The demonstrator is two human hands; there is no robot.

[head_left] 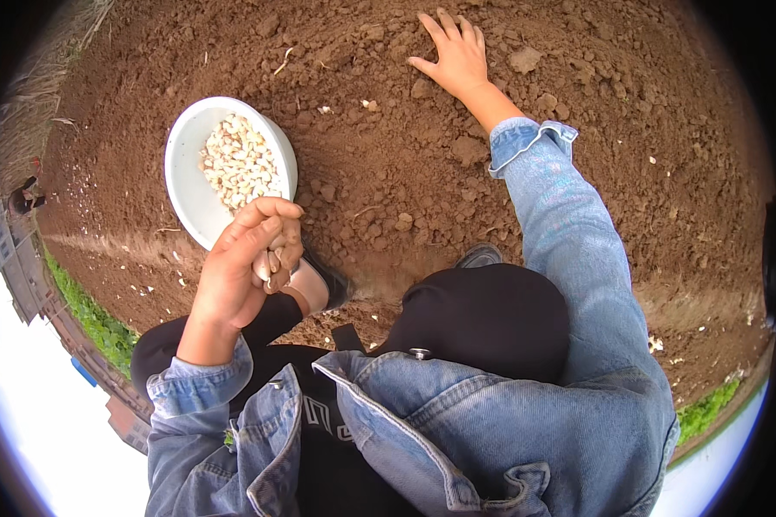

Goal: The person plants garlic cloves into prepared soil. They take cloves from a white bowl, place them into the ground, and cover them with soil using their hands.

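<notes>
My left hand [248, 258] is curled around several garlic cloves [272, 263], with their pale, pinkish skins showing between the fingers. It hovers at the near rim of a white bucket [184, 177]. Inside that bucket lies a heap of loose garlic cloves [241, 159]. Stretched far forward, my right hand [455, 59] has its fingers spread over the brown soil [388, 155], palm down, and holds nothing that I can see. Whether its fingertips press into the soil is hard to make out. Two small pale cloves [369, 105] rest on the soil between the bucket and this hand.
Lumpy tilled soil with clods [526, 60] spreads ahead and to both sides. My dark shoe [481, 256] and bent knees [491, 319] are close below. Dry straw [39, 95] lines the far left edge, with green plants [90, 310] and buildings beyond.
</notes>
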